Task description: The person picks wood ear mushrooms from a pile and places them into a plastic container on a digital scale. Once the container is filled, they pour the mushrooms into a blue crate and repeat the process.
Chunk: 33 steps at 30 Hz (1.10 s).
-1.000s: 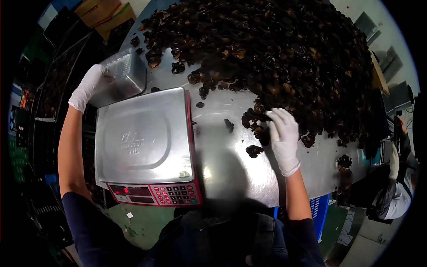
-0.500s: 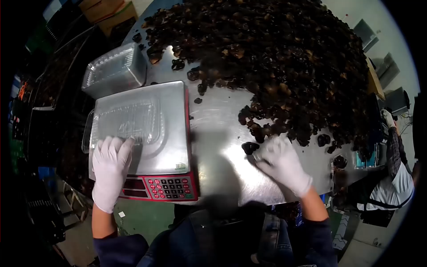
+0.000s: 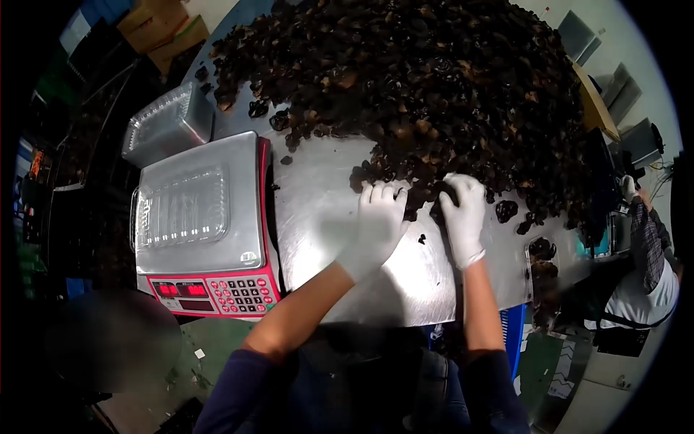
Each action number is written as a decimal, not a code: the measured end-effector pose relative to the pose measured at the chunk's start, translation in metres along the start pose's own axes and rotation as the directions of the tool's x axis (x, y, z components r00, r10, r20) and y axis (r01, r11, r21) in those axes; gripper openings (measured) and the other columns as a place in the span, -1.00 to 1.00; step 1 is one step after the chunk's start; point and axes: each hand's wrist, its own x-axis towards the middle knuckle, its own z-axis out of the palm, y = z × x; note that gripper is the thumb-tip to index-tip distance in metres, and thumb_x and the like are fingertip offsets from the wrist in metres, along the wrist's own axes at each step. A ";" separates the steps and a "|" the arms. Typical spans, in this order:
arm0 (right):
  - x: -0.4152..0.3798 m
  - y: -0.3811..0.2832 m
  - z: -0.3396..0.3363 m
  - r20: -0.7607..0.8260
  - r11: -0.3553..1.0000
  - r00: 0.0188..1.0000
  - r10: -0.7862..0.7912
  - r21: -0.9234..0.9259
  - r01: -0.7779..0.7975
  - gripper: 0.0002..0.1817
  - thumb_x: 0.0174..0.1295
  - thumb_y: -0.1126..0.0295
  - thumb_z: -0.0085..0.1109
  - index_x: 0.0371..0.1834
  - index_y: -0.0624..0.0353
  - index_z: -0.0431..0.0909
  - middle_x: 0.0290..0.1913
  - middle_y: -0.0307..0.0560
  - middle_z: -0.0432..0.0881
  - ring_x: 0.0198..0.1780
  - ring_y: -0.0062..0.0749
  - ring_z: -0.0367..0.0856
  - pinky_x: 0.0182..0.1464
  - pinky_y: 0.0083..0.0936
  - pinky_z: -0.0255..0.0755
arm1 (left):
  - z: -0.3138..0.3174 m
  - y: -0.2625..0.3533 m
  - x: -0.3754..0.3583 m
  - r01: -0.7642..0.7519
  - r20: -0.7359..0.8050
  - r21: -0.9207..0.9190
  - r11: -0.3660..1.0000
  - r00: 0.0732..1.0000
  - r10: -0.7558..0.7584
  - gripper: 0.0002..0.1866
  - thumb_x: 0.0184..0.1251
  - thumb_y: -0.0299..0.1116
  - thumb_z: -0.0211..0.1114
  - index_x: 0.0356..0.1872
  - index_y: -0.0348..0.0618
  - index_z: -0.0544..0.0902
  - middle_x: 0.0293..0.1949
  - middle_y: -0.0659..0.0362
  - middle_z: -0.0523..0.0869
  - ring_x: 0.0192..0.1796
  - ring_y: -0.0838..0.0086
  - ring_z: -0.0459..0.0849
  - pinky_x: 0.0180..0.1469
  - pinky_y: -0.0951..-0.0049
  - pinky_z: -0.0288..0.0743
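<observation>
Both hands wear white gloves and are at the near edge of a big heap of dark wood ear mushrooms (image 3: 434, 94) on the metal table. My left hand (image 3: 379, 220) has its fingers bent down on mushrooms at the edge; the fingertips are partly hidden. My right hand (image 3: 466, 217) curls its thumb and fingers around a dark clump beside it. To the left, a clear plastic tray (image 3: 184, 206) lies on the steel plate of a red digital scale (image 3: 253, 239), whose display is lit.
A stack of clear plastic trays (image 3: 170, 123) stands behind the scale. A clear tray with mushrooms (image 3: 542, 253) sits at the table's right edge. Another person (image 3: 640, 275) is at the far right. Cardboard boxes (image 3: 163, 32) are at the back left.
My left hand has left the tray on the scale and moved right to the heap. My right hand has moved slightly up into the mushrooms. The scale's display is now uncovered.
</observation>
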 end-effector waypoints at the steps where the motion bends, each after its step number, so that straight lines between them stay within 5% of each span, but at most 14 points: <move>1: -0.010 -0.014 -0.003 0.016 0.996 0.996 -0.093 0.001 0.093 -0.65 0.05 0.52 0.37 -0.04 0.17 0.63 -0.02 0.01 0.61 0.13 -0.06 0.52 0.20 -0.26 0.41 | 0.008 -0.003 -0.007 -0.029 0.074 -0.006 1.000 0.997 0.029 -0.44 0.09 -0.31 0.43 0.18 -0.16 0.57 0.16 -0.07 0.54 0.31 0.07 0.46 0.40 0.11 0.26; 6: -0.076 -0.047 -0.010 0.176 0.921 0.905 -0.388 0.036 0.387 -0.61 0.01 0.44 0.28 -0.01 0.07 0.65 -0.06 -0.17 0.61 0.02 -0.17 0.58 -0.01 -0.29 0.45 | -0.051 0.013 -0.069 -0.152 0.006 -0.002 0.988 0.988 0.152 -0.55 0.05 -0.39 0.44 0.03 -0.14 0.60 0.09 0.03 0.56 0.18 0.12 0.54 0.23 0.13 0.41; 7: -0.080 -0.050 -0.013 0.306 0.937 0.886 -0.348 0.133 0.322 -0.50 -0.05 0.37 0.32 0.08 0.06 0.61 0.04 -0.17 0.59 0.10 -0.17 0.56 0.06 -0.29 0.40 | -0.059 0.013 -0.079 -0.156 0.009 -0.007 0.988 0.988 0.156 -0.55 0.05 -0.39 0.44 0.03 -0.14 0.60 0.09 0.03 0.56 0.18 0.12 0.54 0.23 0.13 0.41; 10: -0.072 -0.067 -0.020 0.189 0.934 0.931 -0.312 0.241 0.264 -0.41 -0.10 0.30 0.35 0.13 0.08 0.56 0.16 -0.12 0.54 0.23 -0.16 0.48 0.17 -0.22 0.31 | -0.070 0.007 -0.104 -0.090 0.012 -0.085 0.992 0.996 0.091 -0.55 0.05 -0.41 0.47 0.02 -0.15 0.58 0.11 0.02 0.55 0.19 0.09 0.54 0.22 0.13 0.42; 12: -0.052 -0.050 0.004 0.142 0.930 0.920 -0.366 0.054 0.362 -0.32 -0.08 0.31 0.35 0.24 0.12 0.50 0.25 0.01 0.46 0.35 -0.09 0.35 0.30 -0.19 0.19 | -0.069 -0.002 -0.115 0.004 0.049 -0.054 0.999 0.999 -0.001 -0.51 0.05 -0.39 0.50 0.06 -0.16 0.57 0.12 0.01 0.55 0.21 0.06 0.53 0.23 0.11 0.41; 13: -0.026 -0.059 0.000 0.185 0.966 0.949 -0.257 0.079 0.246 -0.21 -0.13 0.38 0.38 0.34 0.14 0.43 0.29 0.07 0.41 0.39 -0.01 0.31 0.33 -0.15 0.18 | -0.068 -0.006 -0.116 0.055 0.082 -0.149 0.987 0.996 -0.043 -0.39 0.01 -0.37 0.55 0.14 -0.20 0.52 0.17 -0.04 0.52 0.26 0.02 0.48 0.28 0.08 0.36; 16: 0.031 -0.057 0.052 0.044 0.984 0.995 -0.087 -0.152 0.093 -0.24 0.20 0.06 0.34 0.46 0.02 0.33 0.51 0.21 0.22 0.52 0.10 0.16 0.42 -0.04 0.13 | -0.074 0.007 -0.099 0.059 -0.041 -0.145 0.988 0.997 -0.065 -0.22 -0.02 -0.33 0.58 0.28 -0.28 0.44 0.29 -0.12 0.42 0.31 -0.04 0.42 0.32 0.06 0.30; 17: 0.040 -0.056 0.067 0.089 0.970 0.991 -0.096 -0.216 0.113 -0.27 0.19 0.12 0.34 0.44 0.01 0.35 0.47 0.22 0.27 0.48 0.10 0.21 0.39 -0.04 0.16 | -0.069 0.004 -0.102 0.081 -0.003 -0.124 0.989 0.997 -0.082 0.03 -0.08 -0.27 0.63 0.43 -0.37 0.24 0.38 -0.21 0.29 0.39 -0.12 0.30 0.40 0.02 0.19; 18: 0.045 -0.057 0.075 0.136 0.951 0.986 -0.100 -0.277 0.135 -0.30 0.17 0.18 0.34 0.41 0.00 0.38 0.43 0.22 0.32 0.44 0.09 0.26 0.36 -0.04 0.20 | -0.064 0.004 -0.104 0.073 0.001 -0.131 0.989 0.997 -0.073 0.03 -0.08 -0.27 0.63 0.43 -0.37 0.24 0.38 -0.21 0.29 0.39 -0.12 0.30 0.40 0.02 0.19; 20: 0.039 -0.056 0.076 0.278 0.976 0.952 -0.130 -0.133 0.172 -0.44 0.16 0.24 0.32 0.28 0.01 0.49 0.34 0.15 0.42 0.37 0.04 0.34 0.28 -0.09 0.28 | -0.057 0.003 -0.104 0.251 0.079 -0.165 0.954 0.967 -0.241 0.23 -0.14 -0.20 0.67 0.52 -0.40 0.03 0.41 -0.28 0.21 0.43 -0.18 0.21 0.45 -0.04 0.11; 22: 0.014 -0.068 0.055 0.255 0.970 0.940 -0.225 -0.037 0.242 -0.66 0.16 0.38 0.26 0.04 -0.01 0.65 0.22 0.05 0.53 0.23 -0.09 0.47 0.18 -0.17 0.34 | -0.056 0.002 -0.103 0.277 0.102 -0.171 0.945 0.959 -0.263 0.27 -0.19 -0.18 0.66 0.49 -0.48 0.00 0.42 -0.31 0.18 0.47 -0.27 0.14 0.43 -0.14 0.11; 26: -0.053 -0.086 0.004 0.281 0.931 0.888 -0.365 0.125 0.343 -0.60 0.10 0.46 0.30 0.07 0.06 0.68 0.21 0.03 0.53 0.28 -0.08 0.45 0.21 -0.22 0.34 | -0.052 0.001 -0.105 0.249 0.044 -0.128 0.960 0.968 -0.246 0.28 -0.22 -0.17 0.68 0.48 -0.50 0.01 0.42 -0.33 0.18 0.47 -0.29 0.14 0.45 -0.15 0.08; 28: -0.065 -0.079 -0.014 0.380 0.949 0.882 -0.279 0.250 0.193 -0.61 0.11 0.47 0.29 0.06 0.12 0.66 0.16 0.04 0.58 0.27 -0.01 0.46 0.28 -0.19 0.33 | -0.052 0.000 -0.104 0.232 0.031 -0.139 0.963 0.973 -0.230 0.29 -0.23 -0.16 0.68 0.48 -0.50 0.01 0.42 -0.34 0.18 0.47 -0.30 0.14 0.46 -0.15 0.07; 33: -0.078 -0.050 -0.030 0.034 0.995 0.999 -0.027 0.096 0.023 -0.66 0.19 0.54 0.20 0.08 0.24 0.58 0.05 0.10 0.60 0.15 0.03 0.53 0.24 -0.17 0.39 | -0.055 0.000 -0.101 0.252 0.077 -0.126 0.959 0.967 -0.244 0.28 -0.14 -0.09 0.65 0.49 -0.51 -0.02 0.45 -0.35 0.13 0.50 -0.27 0.10 0.48 -0.14 0.01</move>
